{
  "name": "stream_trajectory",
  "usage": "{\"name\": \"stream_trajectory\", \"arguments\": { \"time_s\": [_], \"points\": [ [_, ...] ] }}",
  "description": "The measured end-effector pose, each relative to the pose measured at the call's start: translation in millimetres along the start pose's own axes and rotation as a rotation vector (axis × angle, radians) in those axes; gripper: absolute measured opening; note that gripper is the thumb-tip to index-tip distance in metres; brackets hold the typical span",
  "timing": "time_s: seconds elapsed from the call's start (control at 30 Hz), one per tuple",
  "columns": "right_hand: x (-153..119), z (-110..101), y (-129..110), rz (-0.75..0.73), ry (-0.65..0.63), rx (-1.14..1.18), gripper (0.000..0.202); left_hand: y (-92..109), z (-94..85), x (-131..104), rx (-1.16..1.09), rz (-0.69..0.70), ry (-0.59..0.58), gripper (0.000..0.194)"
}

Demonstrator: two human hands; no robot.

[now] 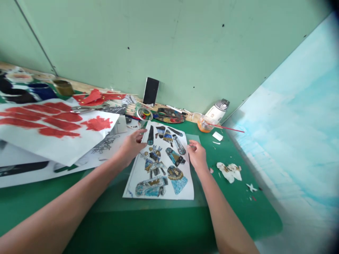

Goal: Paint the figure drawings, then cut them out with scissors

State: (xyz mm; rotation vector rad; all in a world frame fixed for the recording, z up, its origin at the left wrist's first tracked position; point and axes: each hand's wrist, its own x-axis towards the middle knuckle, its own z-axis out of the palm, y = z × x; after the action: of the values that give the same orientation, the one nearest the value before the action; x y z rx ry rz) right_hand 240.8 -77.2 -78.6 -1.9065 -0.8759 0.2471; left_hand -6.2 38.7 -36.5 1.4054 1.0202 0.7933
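A white sheet of paper (159,165) with several painted figures in blue, black and gold lies in front of me, over a translucent sheet (119,203). My left hand (132,146) is at its upper left edge, thumb and fingers apart, the tips at the paper's border. At the opposite edge, my right hand (197,153) has its fingers curled, thumb and forefinger close together on the paper's side.
Left are red-painted paper (60,148), scissors (90,108) and paint jars (63,87). Behind stand a phone (150,91), a paint palette (171,118), a plastic cup (203,124) with a red brush (233,129), and a white bottle (215,111). Crumpled tissue (230,172) lies right on the green table (238,211).
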Motion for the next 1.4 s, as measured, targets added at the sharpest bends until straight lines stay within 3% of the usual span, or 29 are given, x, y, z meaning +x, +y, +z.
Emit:
{"name": "stream_trajectory", "arguments": {
  "time_s": [0.17, 0.33, 0.57, 0.63, 0.77, 0.9, 1.07, 1.23, 1.4],
  "points": [
    [1.4, 0.1, 4.3, 0.099, -0.006, 0.235, 0.040, 9.9, 0.1, -5.4, -0.324, -0.064, -0.050, 0.081],
    [0.1, -5.0, -0.5, 0.184, -0.031, 0.462, 0.045, 20.1, -2.3, -8.5, -0.471, -0.109, -0.062, 0.075],
    [-15.8, -11.6, -28.1, 0.224, -0.278, 0.728, 0.046, 24.1, -12.5, -6.6, -0.567, -0.140, -0.075, 0.070],
    [-19.5, -12.0, -33.0, 0.223, -0.305, 0.773, 0.046, 24.1, -13.9, -6.1, -0.565, -0.159, -0.125, 0.066],
    [-20.1, -14.3, -35.9, 0.201, -0.267, 0.815, 0.042, 24.7, -12.6, -6.6, -0.567, -0.238, -0.309, 0.038],
    [-16.4, -16.3, -36.8, 0.161, -0.216, 0.813, 0.042, 25.4, -10.4, -9.5, -0.561, -0.291, -0.420, 0.046],
    [-15.4, -13.4, -40.4, 0.134, -0.215, 0.801, 0.043, 22.3, -9.1, -12.0, -0.495, -0.479, -0.357, 0.038],
    [-16.6, -10.1, -41.6, 0.125, -0.222, 0.751, 0.045, 28.8, -5.3, -15.7, -0.524, -0.524, -0.259, 0.030],
    [-7.2, -12.3, -28.1, 0.088, 0.006, 0.627, 0.040, 32.6, -7.8, -14.3, -0.499, -0.538, -0.195, 0.026]
  ]
}}
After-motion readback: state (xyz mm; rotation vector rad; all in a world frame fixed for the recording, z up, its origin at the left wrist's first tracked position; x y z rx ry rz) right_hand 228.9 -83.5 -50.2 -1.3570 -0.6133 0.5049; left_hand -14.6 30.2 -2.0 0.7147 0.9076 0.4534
